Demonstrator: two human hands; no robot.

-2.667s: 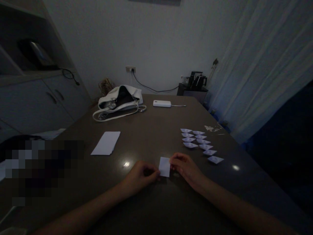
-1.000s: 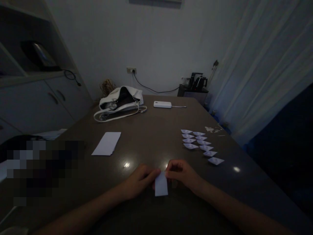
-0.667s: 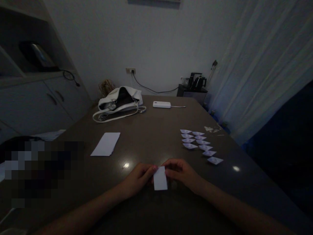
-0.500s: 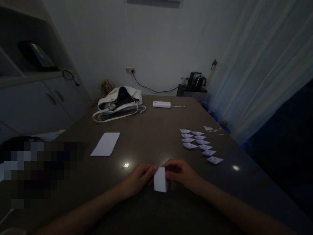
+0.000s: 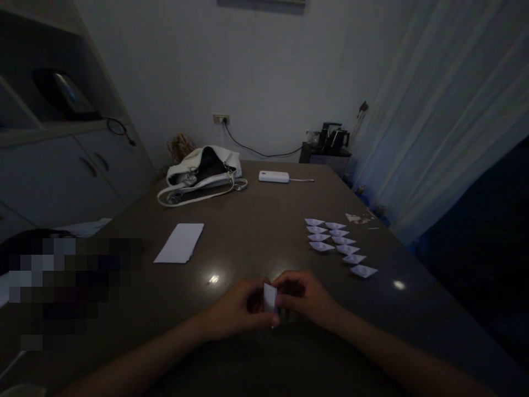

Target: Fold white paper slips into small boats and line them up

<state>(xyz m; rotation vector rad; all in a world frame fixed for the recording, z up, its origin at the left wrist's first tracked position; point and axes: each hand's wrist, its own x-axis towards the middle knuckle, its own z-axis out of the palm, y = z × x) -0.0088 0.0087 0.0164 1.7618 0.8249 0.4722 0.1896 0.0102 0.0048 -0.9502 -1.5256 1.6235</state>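
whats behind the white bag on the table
A brown, dried-looking bundle shows behind the white bag, at its left, with the wall farther back. The bag hides the bundle's lower part and anything directly behind it.

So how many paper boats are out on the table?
10 paper boats, beyond the right hand: 4 in the left row, 6 in the right row, which reaches closer. None looks hidden.

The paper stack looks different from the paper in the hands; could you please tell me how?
The paper stack lies flat on the table, while the held paper is gripped between the left hand and right hand. The paper stack shows a broad face; the held paper shows a small, narrow one. Both look white.
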